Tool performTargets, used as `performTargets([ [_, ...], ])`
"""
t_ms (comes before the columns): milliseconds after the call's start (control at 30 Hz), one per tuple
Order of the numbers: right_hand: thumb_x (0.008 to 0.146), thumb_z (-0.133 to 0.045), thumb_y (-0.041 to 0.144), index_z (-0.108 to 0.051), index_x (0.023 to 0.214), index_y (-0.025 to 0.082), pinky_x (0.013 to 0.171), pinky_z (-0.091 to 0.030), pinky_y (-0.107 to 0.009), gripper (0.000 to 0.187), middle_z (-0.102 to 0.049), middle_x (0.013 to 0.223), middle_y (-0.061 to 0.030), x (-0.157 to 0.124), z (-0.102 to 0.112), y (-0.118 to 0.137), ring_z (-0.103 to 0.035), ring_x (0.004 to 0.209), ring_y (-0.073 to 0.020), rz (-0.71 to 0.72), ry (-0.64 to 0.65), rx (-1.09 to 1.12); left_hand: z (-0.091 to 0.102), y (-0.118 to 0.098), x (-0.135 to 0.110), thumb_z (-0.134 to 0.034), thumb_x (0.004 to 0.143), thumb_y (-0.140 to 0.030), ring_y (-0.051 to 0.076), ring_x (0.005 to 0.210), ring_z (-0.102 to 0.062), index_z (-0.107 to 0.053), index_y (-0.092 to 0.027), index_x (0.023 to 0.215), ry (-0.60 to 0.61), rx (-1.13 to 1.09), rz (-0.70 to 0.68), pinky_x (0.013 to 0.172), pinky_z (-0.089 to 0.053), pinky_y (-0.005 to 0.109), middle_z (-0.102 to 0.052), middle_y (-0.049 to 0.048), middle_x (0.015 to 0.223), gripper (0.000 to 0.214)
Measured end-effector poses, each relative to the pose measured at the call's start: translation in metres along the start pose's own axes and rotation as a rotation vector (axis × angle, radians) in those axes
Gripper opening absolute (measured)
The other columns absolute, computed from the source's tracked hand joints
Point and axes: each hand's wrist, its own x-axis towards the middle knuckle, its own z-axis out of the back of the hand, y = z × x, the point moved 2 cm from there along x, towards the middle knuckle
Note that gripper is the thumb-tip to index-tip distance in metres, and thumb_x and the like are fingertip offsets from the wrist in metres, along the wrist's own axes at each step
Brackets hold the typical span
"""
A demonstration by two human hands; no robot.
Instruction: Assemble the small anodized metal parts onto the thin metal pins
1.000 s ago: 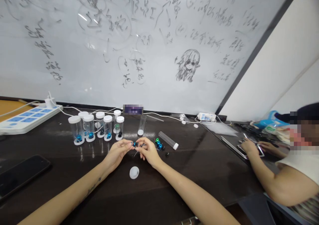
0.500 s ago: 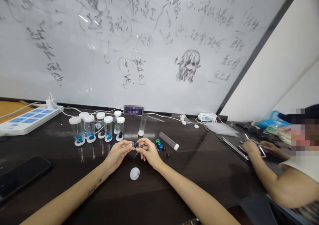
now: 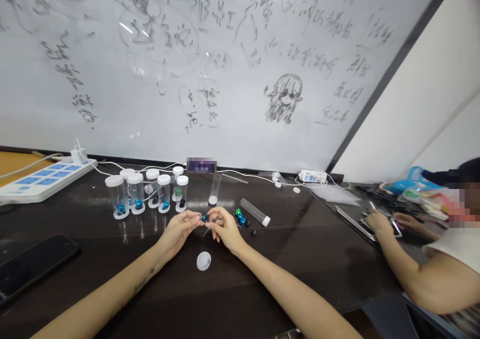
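Between both hands sits a small blue-and-black part (image 3: 204, 218), too small to make out fully. My left hand (image 3: 181, 231) pinches it from the left. From the right, the fingertips of my right hand (image 3: 225, 227) close on it too, and thin metallic strands or rods show below these fingers. Just right of that hand lies a cluster of blue, green and black small parts (image 3: 241, 220), with a single black piece (image 3: 253, 233) nearby. Below the hands rests a round white cap (image 3: 203, 261).
Several clear tubes with white caps (image 3: 164, 191) stand at left, holding coloured parts. One clear tube (image 3: 255, 212) lies at right; another (image 3: 215, 186) stands behind. A phone (image 3: 37, 264) and power strip (image 3: 45, 181) are at left. A co-worker's hand (image 3: 378, 224) is far right.
The whole view has shifted very slightly. Both hands keep the same grip on the small part, and nothing else has visibly moved.
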Motion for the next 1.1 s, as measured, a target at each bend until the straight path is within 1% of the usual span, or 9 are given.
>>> performTargets([
  [333,0.074,-0.066,0.024,-0.056,0.096,0.020,0.030,-0.033,-0.012,0.024,-0.055,0.081,0.0029,0.0005,0.0005,-0.0013,-0.048,0.040,-0.0023,0.001,-0.003,0.001,0.0030,0.0025,0.0020,-0.077,0.067,-0.014,0.011,0.070,-0.066,-0.070,-0.013,0.077,0.022,0.001,-0.003,0.073,-0.051,0.020,-0.072,0.0033,0.074,0.012],
  [567,0.074,-0.067,0.022,-0.056,0.095,0.019,0.030,-0.032,-0.011,0.023,-0.055,0.081,0.0034,0.0001,0.0004,0.0002,-0.048,0.040,-0.0020,-0.010,-0.004,0.006,0.0020,0.0030,0.0026,-0.077,0.068,-0.014,0.011,0.070,-0.066,-0.070,-0.013,0.076,0.020,0.002,-0.015,0.072,-0.051,0.019,-0.071,0.0017,0.074,0.011],
  [767,0.074,-0.067,0.021,-0.054,0.101,0.022,0.029,-0.032,-0.012,0.030,-0.055,0.079,0.0046,0.0010,0.0009,-0.0019,-0.048,0.038,-0.0026,-0.012,-0.009,0.031,0.0019,0.0028,0.0012,-0.076,0.068,-0.014,0.011,0.071,-0.066,-0.071,-0.013,0.077,0.027,0.002,-0.007,0.073,-0.051,0.019,-0.072,0.0020,0.075,0.010],
  [933,0.075,-0.066,0.023,-0.056,0.096,0.020,0.030,-0.031,-0.012,0.024,-0.056,0.077,0.0038,0.0004,0.0007,-0.0026,-0.049,0.038,-0.0027,-0.014,0.002,0.023,0.0030,0.0035,0.0023,-0.076,0.068,-0.014,0.011,0.070,-0.066,-0.070,-0.013,0.078,0.032,-0.002,-0.016,0.073,-0.051,0.020,-0.072,0.0023,0.074,0.011],
  [1100,0.074,-0.068,0.024,-0.056,0.094,0.019,0.030,-0.032,-0.012,0.023,-0.057,0.074,0.0042,0.0011,0.0015,-0.0041,-0.048,0.038,-0.0031,-0.013,-0.003,0.029,0.0020,0.0035,0.0027,-0.076,0.068,-0.014,0.011,0.069,-0.067,-0.070,-0.013,0.077,0.039,0.004,-0.006,0.072,-0.051,0.020,-0.073,0.0031,0.072,0.011],
])
